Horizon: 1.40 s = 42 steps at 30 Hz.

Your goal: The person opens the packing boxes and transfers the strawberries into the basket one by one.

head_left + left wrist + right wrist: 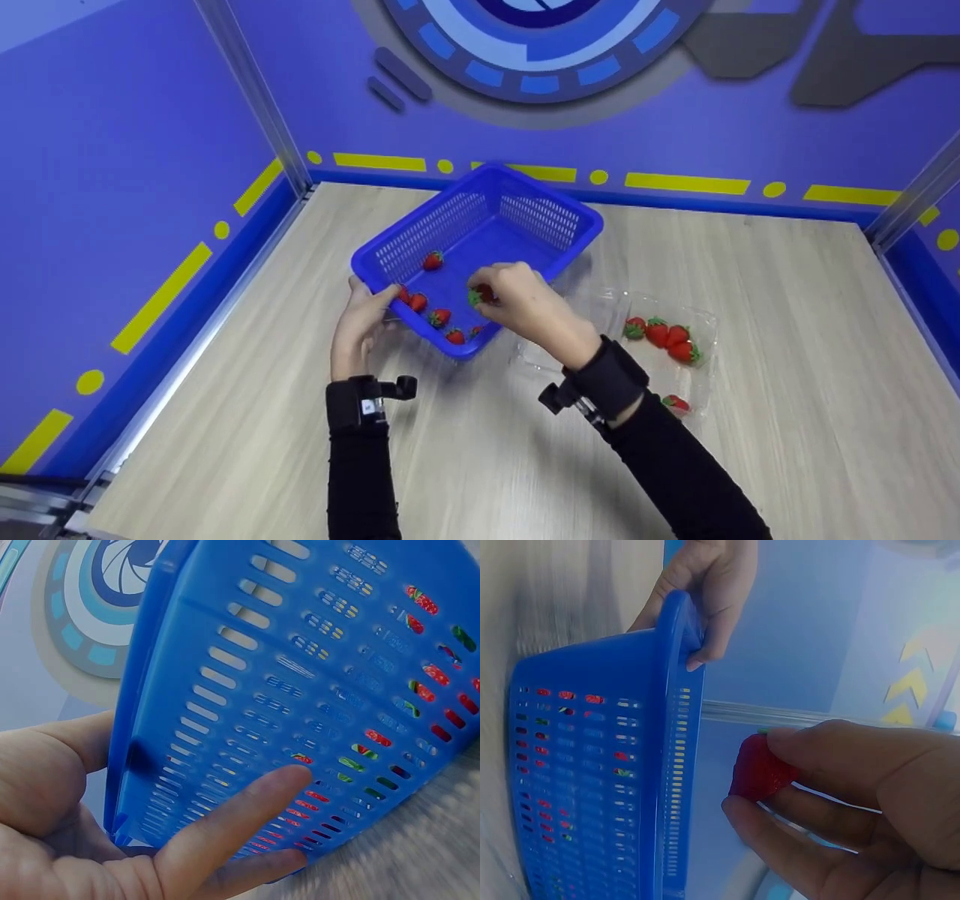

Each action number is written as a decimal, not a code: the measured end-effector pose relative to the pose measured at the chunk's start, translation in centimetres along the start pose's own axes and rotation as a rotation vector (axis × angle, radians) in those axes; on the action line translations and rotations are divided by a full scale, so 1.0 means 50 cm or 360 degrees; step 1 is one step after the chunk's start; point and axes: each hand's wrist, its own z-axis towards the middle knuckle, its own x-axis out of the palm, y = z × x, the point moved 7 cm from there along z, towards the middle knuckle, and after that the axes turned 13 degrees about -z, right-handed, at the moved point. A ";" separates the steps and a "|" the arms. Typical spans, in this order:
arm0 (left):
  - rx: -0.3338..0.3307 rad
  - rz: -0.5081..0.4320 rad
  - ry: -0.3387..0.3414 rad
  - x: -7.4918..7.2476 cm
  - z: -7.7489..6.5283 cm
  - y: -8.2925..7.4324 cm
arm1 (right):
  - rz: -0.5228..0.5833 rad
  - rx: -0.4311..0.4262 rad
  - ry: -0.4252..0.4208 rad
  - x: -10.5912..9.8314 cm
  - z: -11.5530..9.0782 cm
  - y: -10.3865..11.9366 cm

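A blue plastic basket with slotted walls holds several red strawberries, mostly gathered toward its near left side. My left hand grips the basket's left rim, the thumb over the edge and the fingers spread along the outer wall, as the left wrist view shows. Above the basket's opening, my right hand pinches one strawberry between thumb and fingertips. In the head view that strawberry's green leaves point down toward the basket floor.
Right of the basket a clear plastic box lies on the wooden table, with several strawberries at its far side and one near its front. Blue panels wall the table in.
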 end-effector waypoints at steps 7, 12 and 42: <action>0.0000 -0.0018 0.0022 0.008 -0.001 -0.002 | -0.0002 0.0018 0.0021 0.019 0.011 -0.002; 0.0018 -0.0037 0.0015 0.007 -0.002 -0.002 | -0.0008 0.0011 0.0023 0.025 0.015 0.000; -0.0043 -0.0030 0.0008 0.003 -0.003 0.002 | -0.0027 -0.0058 0.0063 0.040 0.028 0.024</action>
